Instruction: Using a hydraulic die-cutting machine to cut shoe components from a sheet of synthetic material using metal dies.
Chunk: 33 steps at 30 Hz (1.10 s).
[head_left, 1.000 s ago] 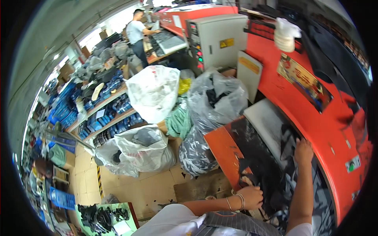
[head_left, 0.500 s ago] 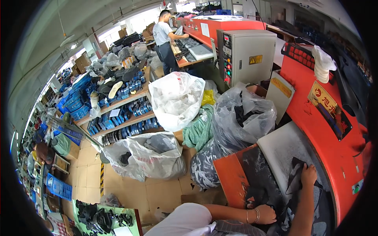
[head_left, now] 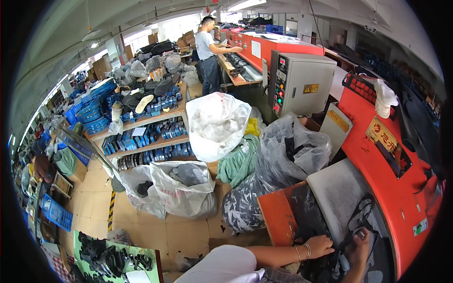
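Observation:
My left hand point(head_left: 320, 245), with bangles at the wrist, is closed low over dark material at the machine's near edge; its fingertips are hard to make out. My right hand point(head_left: 358, 246) is closed beside it, a little blurred, with black sheet material at its fingers. A cut-out web of black sheet point(head_left: 362, 211), with strips and open gaps, lies on the worn white cutting board point(head_left: 332, 186) just beyond that hand. More dark pieces are bunched below and between both hands.
The red machine point(head_left: 377, 174) curves along the right. Clear bags of scraps point(head_left: 295, 151), white sacks point(head_left: 184, 188) and a shelf of blue cutting dies point(head_left: 146, 141) stand beyond. A green table point(head_left: 146, 259) holds black parts at lower left. Another person point(head_left: 206, 52) works at a far machine.
My right hand has come down and nearer my left hand from the board, where it gripped a black sheet. The cut-out web now shows there. My left hand has shifted slightly up and right.

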### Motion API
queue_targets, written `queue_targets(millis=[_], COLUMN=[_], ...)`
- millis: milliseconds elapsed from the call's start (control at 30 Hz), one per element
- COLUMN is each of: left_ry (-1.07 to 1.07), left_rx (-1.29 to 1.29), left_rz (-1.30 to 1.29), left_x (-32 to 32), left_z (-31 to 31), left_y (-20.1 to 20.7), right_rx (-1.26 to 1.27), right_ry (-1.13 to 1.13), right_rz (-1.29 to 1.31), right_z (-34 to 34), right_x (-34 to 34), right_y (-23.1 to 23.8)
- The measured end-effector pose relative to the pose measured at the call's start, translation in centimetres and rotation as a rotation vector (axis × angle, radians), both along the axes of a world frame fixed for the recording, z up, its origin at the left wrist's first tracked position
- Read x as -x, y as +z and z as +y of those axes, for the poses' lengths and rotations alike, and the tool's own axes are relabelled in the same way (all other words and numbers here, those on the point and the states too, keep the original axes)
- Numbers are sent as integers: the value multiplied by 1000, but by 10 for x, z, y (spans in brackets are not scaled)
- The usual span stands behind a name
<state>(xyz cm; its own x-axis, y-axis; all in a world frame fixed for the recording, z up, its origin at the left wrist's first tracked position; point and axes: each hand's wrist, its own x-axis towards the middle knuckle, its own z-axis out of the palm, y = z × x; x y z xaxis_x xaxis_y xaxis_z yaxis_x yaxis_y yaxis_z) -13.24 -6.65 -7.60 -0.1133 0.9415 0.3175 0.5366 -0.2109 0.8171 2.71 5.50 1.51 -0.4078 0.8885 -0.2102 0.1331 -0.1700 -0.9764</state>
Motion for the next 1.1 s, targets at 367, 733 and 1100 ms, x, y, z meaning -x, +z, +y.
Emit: queue_targets(millis=[367,733,1100], left_ry=[-173,393,1383], left_rx=[-158,-117,-403], left_rz=[-434,-724,-1320], left_x=[-97,-269,-285], left_z=[-96,-230,-464], left_y=[48,15,-105], right_rx=[-316,-518,-1095], right_ry=[338,438,364], right_rz=[-29,-31,-385], right_z=[-154,-250,-182], right_x=[-108,-232,-289], right_y=[14,-42,-47])
